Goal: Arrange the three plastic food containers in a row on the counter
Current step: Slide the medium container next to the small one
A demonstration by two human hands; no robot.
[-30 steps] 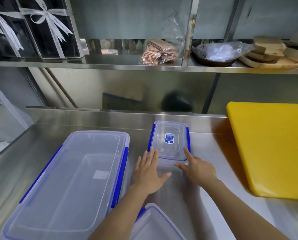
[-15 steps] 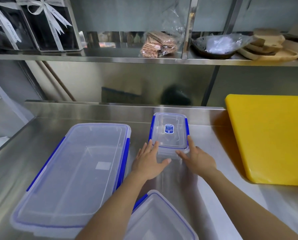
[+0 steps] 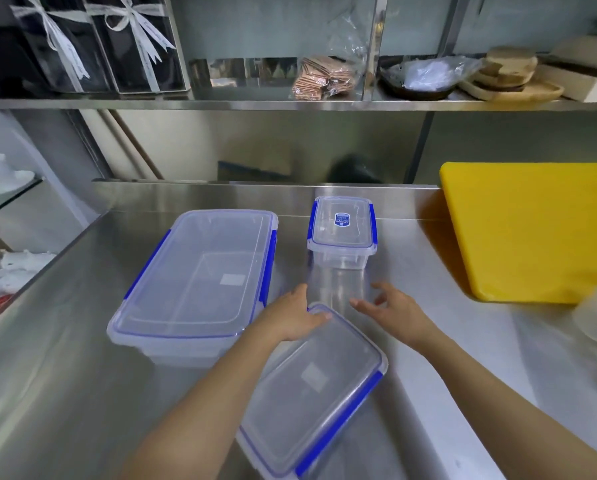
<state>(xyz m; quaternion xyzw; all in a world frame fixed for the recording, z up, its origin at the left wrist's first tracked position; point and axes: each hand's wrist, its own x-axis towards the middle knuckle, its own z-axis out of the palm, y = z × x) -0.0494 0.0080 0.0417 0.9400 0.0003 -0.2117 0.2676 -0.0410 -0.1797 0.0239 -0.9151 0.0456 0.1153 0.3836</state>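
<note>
The large container (image 3: 196,275) is sitting far left, the medium container (image 3: 314,386) is lying near and skewed, the small container (image 3: 342,230) far; left hand (image 3: 297,317) is touching the medium lid with fingers together, right hand (image 3: 394,310) is hovering with fingers spread; a one-sided push could be twisting it further out of the row

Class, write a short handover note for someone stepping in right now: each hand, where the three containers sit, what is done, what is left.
Left hand: open, fingers resting on the far corner of the medium container.
Right hand: open, empty, just above the counter.
Large container: at left, straight.
Small container: at the back, near the wall.
Medium container: nearest, lying askew.
Done: large and small look placed.
Left: probably turn the medium one and line it up with the others.
</note>
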